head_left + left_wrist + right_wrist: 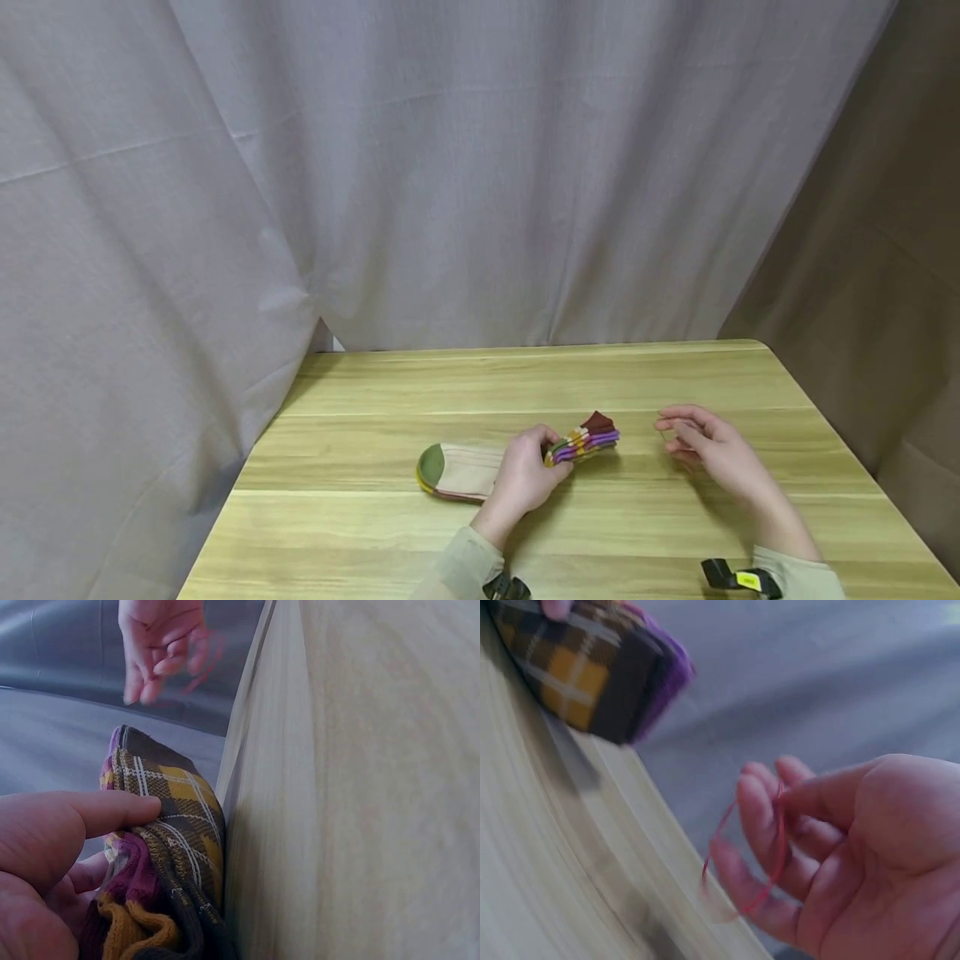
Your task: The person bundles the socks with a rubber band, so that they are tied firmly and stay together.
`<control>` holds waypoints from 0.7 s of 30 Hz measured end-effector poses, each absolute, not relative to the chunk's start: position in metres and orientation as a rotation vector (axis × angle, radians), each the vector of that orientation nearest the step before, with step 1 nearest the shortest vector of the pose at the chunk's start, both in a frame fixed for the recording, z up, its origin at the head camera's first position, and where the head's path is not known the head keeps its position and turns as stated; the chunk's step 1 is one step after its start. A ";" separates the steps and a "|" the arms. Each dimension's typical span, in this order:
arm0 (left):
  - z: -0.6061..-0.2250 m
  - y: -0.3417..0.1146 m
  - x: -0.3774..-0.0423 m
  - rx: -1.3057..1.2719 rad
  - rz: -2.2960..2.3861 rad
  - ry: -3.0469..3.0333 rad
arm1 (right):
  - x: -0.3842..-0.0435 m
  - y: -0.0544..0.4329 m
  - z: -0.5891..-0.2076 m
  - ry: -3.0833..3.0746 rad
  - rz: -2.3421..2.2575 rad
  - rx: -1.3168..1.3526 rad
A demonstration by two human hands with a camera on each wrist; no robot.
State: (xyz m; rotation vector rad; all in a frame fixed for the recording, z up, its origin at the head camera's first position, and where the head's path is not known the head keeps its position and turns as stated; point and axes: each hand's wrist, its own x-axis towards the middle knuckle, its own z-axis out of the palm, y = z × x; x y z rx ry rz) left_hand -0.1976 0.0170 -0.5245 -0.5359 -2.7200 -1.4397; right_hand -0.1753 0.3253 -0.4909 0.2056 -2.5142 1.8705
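Note:
My left hand (522, 473) grips a bundle of folded socks (581, 440) near the middle of the table. Maroon, purple and yellow layers show at the bundle's end in the head view. One side is brown-and-yellow plaid (172, 784) in the left wrist view, with a finger lying across it. To the right, apart from the bundle, my right hand (712, 450) pinches a thin red elastic band (783, 844) between thumb and fingers. The band hangs as a loop around or beside the other fingers. Cream socks (467, 471) with a green toe lie flat, partly behind the left hand.
The wooden table (337, 542) has its far edge against a grey curtain (480, 208). A darker curtain (862, 275) hangs along the right side. A black strap (723, 575) is worn on the right wrist.

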 end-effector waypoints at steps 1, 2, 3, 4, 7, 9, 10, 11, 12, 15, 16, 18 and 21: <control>-0.525 0.017 -0.198 -0.537 -1.440 -2.720 | -0.176 0.321 -0.491 -2.496 1.903 0.230; -0.525 0.017 -0.198 -0.534 -1.442 -2.722 | -0.177 0.316 -0.490 -2.481 1.927 0.251; -0.524 0.017 -0.198 -0.530 -1.443 -2.725 | -0.177 0.312 -0.490 -2.462 1.956 0.256; -0.524 0.017 -0.198 -0.526 -1.445 -2.729 | -0.178 0.307 -0.490 -2.446 1.972 0.254; -0.524 0.018 -0.198 -0.521 -1.448 -2.735 | -0.179 0.296 -0.492 -2.397 2.016 0.192; -0.524 0.018 -0.198 -0.521 -1.457 -2.736 | -0.180 0.291 -0.494 -2.355 2.045 0.138; -0.523 0.018 -0.198 -0.521 -1.462 -2.735 | -0.180 0.290 -0.495 -2.331 2.060 0.113; -0.523 0.018 -0.198 -0.521 -1.465 -2.735 | -0.181 0.288 -0.496 -2.312 2.071 0.086; -0.523 0.018 -0.198 -0.520 -1.467 -2.734 | -0.181 0.287 -0.497 -2.291 2.085 0.060; -0.523 0.017 -0.198 -0.519 -1.459 -2.734 | -0.182 0.286 -0.498 -2.241 2.113 -0.012; -0.523 0.017 -0.198 -0.517 -1.454 -2.735 | -0.182 0.286 -0.498 -2.236 2.108 -0.037; -0.523 0.017 -0.199 -0.516 -1.444 -2.737 | -0.183 0.286 -0.499 -2.244 2.095 -0.076; -0.523 0.017 -0.199 -0.512 -1.437 -2.739 | -0.184 0.285 -0.501 -2.345 2.045 -0.077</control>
